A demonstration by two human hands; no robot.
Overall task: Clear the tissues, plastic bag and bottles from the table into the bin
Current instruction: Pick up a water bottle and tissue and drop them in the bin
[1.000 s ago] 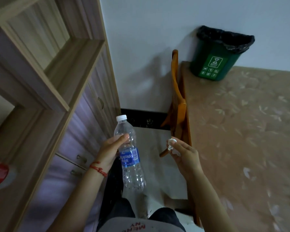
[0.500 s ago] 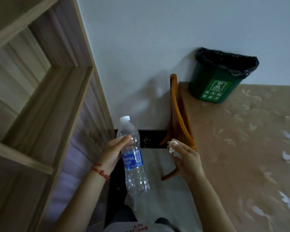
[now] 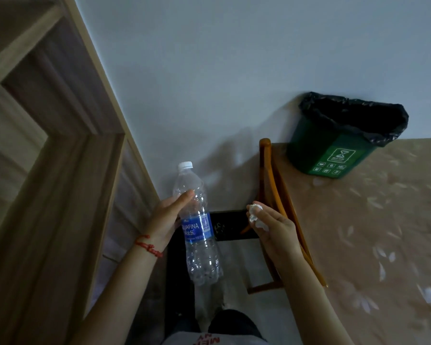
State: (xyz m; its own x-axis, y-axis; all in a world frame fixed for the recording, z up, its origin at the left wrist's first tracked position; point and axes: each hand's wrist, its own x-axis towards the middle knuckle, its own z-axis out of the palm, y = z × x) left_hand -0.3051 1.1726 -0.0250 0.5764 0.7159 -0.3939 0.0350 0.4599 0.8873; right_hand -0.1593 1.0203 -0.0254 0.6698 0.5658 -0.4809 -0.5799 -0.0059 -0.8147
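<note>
My left hand (image 3: 168, 216) grips a clear plastic water bottle (image 3: 198, 235) with a blue label and white cap, held nearly upright over the floor. A crumpled white tissue (image 3: 255, 216) is pinched in my right hand (image 3: 275, 229), just left of the table's edge. The green bin (image 3: 334, 151) with a black liner stands on the table's far left corner against the wall, up and to the right of both hands. The inside of the bin is hidden.
The table (image 3: 358, 245) has a beige leaf-patterned cover and fills the right side. An orange wooden chair (image 3: 271, 190) is tucked against the table's left edge. A wooden shelf unit (image 3: 60, 170) stands on the left. Bare wall lies ahead.
My view has tilted upward and toward the wall, so the bin now appears lower and nearer. Both hands keep their hold on the bottle and the tissue and have risen slightly.
</note>
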